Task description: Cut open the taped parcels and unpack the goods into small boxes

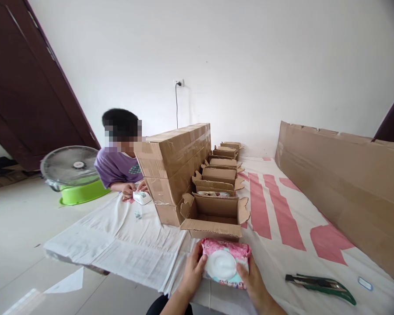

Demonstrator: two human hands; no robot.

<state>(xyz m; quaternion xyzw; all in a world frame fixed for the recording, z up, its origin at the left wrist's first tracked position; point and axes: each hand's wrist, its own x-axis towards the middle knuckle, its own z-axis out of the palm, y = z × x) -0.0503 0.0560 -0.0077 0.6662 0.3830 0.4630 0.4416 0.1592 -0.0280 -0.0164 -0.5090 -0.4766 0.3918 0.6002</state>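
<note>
A pink and teal pack of wet wipes (pixel 213 247) with a round white lid is held between my two hands at the near edge of the table. My left hand (pixel 194 269) grips its left side, and my right hand (pixel 252 278) grips its right side, thumbs on top. Just beyond the pack stands an open cardboard box (pixel 213 226) with its flaps folded out; no item shows inside. The box behind it holds a pack (pixel 213 193), only partly visible. To the right of my right hand lies a green utility knife (pixel 321 284).
Several more open boxes (pixel 219 175) run back in a row beside a wall of stacked closed cartons (pixel 174 159). A tall cardboard panel (pixel 341 183) borders the right side. Across the table, a person in purple (pixel 118 164) handles a white object (pixel 142 197). A fan (pixel 70 165) stands left.
</note>
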